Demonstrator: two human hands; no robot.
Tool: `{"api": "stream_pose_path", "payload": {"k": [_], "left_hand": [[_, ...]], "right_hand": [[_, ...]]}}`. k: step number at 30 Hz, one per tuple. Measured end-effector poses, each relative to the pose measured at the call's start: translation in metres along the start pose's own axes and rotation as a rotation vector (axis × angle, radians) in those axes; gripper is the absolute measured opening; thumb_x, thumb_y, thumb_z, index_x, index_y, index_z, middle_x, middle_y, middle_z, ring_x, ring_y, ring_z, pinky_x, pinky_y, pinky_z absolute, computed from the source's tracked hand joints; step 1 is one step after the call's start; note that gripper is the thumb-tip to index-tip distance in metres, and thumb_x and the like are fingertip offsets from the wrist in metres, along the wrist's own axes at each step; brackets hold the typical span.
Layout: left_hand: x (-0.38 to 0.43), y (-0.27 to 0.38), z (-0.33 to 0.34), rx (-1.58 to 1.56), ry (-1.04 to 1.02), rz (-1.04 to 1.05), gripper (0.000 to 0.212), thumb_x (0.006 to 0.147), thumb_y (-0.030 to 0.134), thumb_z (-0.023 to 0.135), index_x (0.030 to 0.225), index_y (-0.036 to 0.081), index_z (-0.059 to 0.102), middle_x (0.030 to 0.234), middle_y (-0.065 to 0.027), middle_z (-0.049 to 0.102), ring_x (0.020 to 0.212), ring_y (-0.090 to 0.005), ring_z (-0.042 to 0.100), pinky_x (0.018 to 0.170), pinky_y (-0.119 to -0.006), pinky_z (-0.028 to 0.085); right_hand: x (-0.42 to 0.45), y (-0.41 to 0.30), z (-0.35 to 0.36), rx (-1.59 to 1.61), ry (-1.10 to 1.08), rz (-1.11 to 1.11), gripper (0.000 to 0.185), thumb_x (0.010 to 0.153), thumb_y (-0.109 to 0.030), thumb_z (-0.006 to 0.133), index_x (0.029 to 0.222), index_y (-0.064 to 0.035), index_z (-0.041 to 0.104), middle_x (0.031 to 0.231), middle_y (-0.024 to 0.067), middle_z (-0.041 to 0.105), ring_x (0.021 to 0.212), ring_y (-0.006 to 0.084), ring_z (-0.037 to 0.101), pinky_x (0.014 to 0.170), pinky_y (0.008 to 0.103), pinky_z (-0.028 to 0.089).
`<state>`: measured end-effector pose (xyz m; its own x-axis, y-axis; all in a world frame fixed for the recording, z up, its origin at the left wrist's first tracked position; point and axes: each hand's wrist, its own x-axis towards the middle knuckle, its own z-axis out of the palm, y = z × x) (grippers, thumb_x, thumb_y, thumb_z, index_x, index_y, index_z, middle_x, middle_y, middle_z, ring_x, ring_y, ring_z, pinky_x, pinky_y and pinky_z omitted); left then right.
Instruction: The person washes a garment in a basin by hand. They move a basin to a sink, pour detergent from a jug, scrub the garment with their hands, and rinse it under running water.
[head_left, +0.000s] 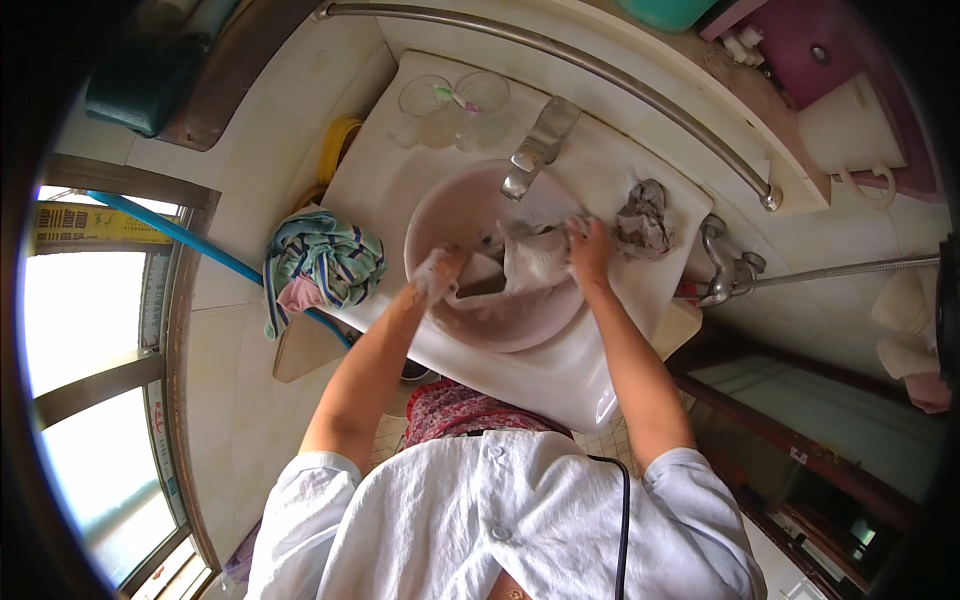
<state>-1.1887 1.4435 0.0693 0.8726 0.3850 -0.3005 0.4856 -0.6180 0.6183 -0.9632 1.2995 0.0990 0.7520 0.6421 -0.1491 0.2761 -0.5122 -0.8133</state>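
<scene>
A round pinkish basin (510, 330) sits in the white washbasin (465, 367), under the metal faucet (534, 146). Wet pale cloth (534, 259) with dark parts is spread in the basin between my hands. My left hand (442, 271), with suds on its wrist, is closed on the cloth's left part. On the right, my right hand (589, 247) grips the cloth's other side near the basin rim. The fingertips of both hands are partly blurred. A crumpled greyish wet cloth (645, 221) lies on the counter, right of my right hand.
A striped towel (326, 259) lies on the left counter edge. Two clear glass mugs (435, 124), one with a toothbrush (456, 97), stand at the back left. A metal rail (555, 45) runs along the wall behind. Right of the counter is a shower mixer tap (724, 266) with a hose.
</scene>
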Motion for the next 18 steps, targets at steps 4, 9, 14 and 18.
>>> {"api": "stream_pose_path", "payload": {"k": [4, 9, 14, 18], "left_hand": [[0.008, 0.022, -0.004, -0.507, 0.516, -0.322, 0.042, 0.083, 0.025, 0.053, 0.115, -0.002, 0.048, 0.111, -0.0217, 0.052, 0.103, -0.0314, 0.051, 0.089, -0.038, 0.039], [0.005, 0.073, 0.008, 0.632, -0.046, 0.065, 0.059, 0.082, 0.037, 0.050, 0.127, 0.001, 0.038, 0.134, -0.0170, 0.031, 0.128, -0.0317, 0.022, 0.101, -0.056, 0.019], [0.014, 0.067, 0.023, 0.723, -0.073, 0.026, 0.040, 0.085, 0.023, 0.041, 0.123, 0.011, 0.046, 0.134, -0.0066, 0.035, 0.128, -0.0249, 0.024, 0.101, -0.054, 0.022], [0.014, 0.068, -0.009, 0.524, -0.245, -0.071, 0.034, 0.084, 0.021, 0.044, 0.115, 0.010, 0.051, 0.119, -0.0073, 0.050, 0.113, -0.0256, 0.045, 0.099, -0.047, 0.028]], "right_hand": [[-0.029, -0.028, -0.024, -0.391, -0.091, -0.106, 0.036, 0.080, -0.021, 0.059, 0.109, -0.0036, 0.046, 0.107, 0.0168, 0.050, 0.097, 0.0338, 0.050, 0.078, 0.0416, 0.043], [-0.042, -0.024, -0.003, -0.842, -0.164, -0.610, 0.059, 0.082, -0.028, 0.056, 0.132, -0.0112, 0.030, 0.136, 0.0162, 0.026, 0.121, 0.0327, 0.032, 0.091, 0.0504, 0.033], [-0.039, 0.022, 0.054, -0.963, -0.250, -0.573, 0.064, 0.080, -0.025, 0.054, 0.137, -0.0201, 0.025, 0.141, 0.0103, 0.020, 0.129, 0.0316, 0.021, 0.099, 0.0530, 0.022], [-0.030, 0.021, 0.066, -0.892, -0.338, -0.524, 0.064, 0.080, -0.020, 0.055, 0.137, -0.0186, 0.025, 0.141, 0.0106, 0.021, 0.129, 0.0292, 0.023, 0.099, 0.0534, 0.023]]}}
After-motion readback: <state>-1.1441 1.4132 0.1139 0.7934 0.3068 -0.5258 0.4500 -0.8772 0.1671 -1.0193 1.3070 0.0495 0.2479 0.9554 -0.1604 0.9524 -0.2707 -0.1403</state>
